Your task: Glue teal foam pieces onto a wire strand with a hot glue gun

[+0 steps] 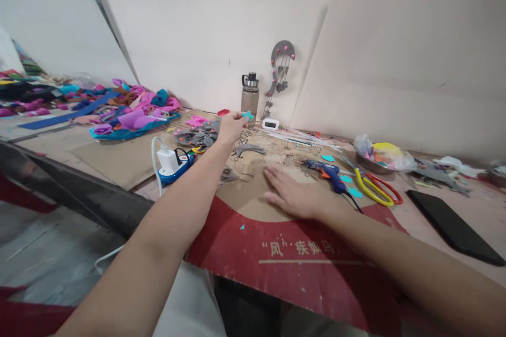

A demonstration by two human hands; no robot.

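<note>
A small teal foam cutout (248, 115) is pinched between the fingertips of the left hand (231, 127), which is stretched out and raised above the counter (490, 205). The cutout sits just in front of the lower part of a grey water bottle (250, 96) that stands against the white back panel (221, 47).

Taking that bottle as the landmark: just below and left of it lies a heap of grey felt pieces (197, 137), under the left hand. Further left of the bottle is a spread of purple, pink and teal scraps (134, 113). Below and left, a white charger plugged into a blue power strip (172, 164) rests near the left forearm. To the right of the bottle a grey violin-shaped decoration (280, 71) with pink dots leans on the panel, and a small white digital clock (271, 124) sits at its foot.

Below the bottle, the right hand (294, 195) lies flat and palm down on a sheet of brown and red cardboard (300, 268), fingers spread, holding nothing. Just right of that hand lies a blue glue gun (328, 171), then yellow and red scissors (377, 188), with loose teal cutouts (348, 179) between them. Well right of the bottle are a metal bowl with a plastic bag of coloured bits (381, 157) and a black tablet (453, 227).
</note>
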